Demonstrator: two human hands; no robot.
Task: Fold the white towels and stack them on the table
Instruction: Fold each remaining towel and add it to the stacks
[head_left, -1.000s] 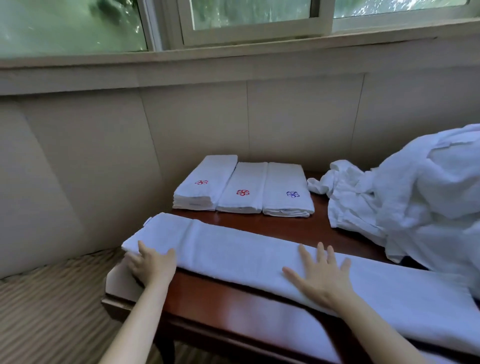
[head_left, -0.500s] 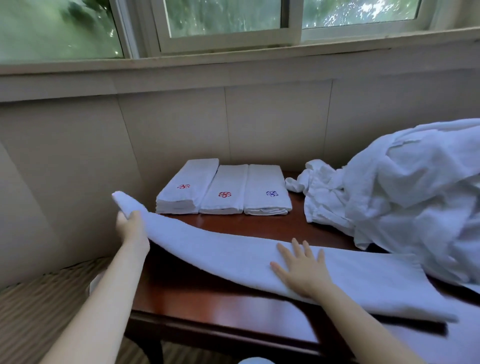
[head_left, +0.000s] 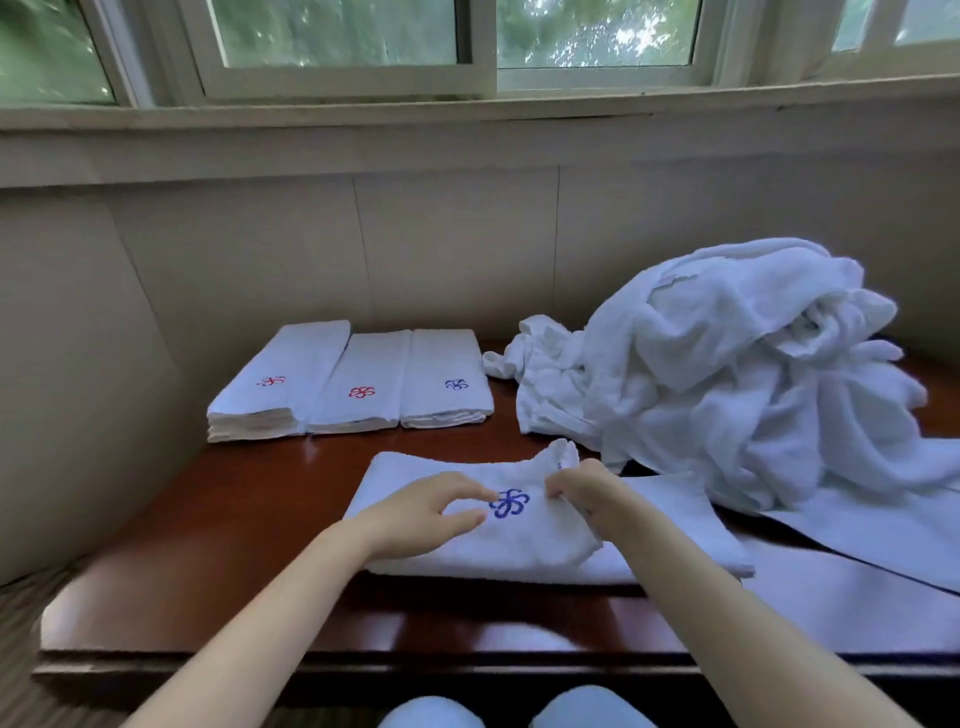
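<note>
Dark red wood, the counter (head_left: 234, 519) carries everything. At its right back corner lies a big heap (head_left: 753, 374) of unfolded white towels, spilling toward the middle. The towel (head_left: 519, 551) being worked lies along the front edge, near the middle. Its left end is doubled over onto itself, and the rest runs flat toward the right edge, where the heap seems to overlap it. Along the back edge, left of the heap, three stacks (head_left: 353, 384) of folded towels sit side by side, touching. The left hand (head_left: 421, 514) rests on the doubled part with fingers loosely spread. The right hand (head_left: 582, 493) pinches the edge of the folded layer. Between them a blue emblem (head_left: 509, 503) faces up.

I judge this a crosswise fold partly made. Next the long right part must come over, which calls for drawing it free of the heap. The bundle then goes on a stack, likely the blue-marked one.
</note>
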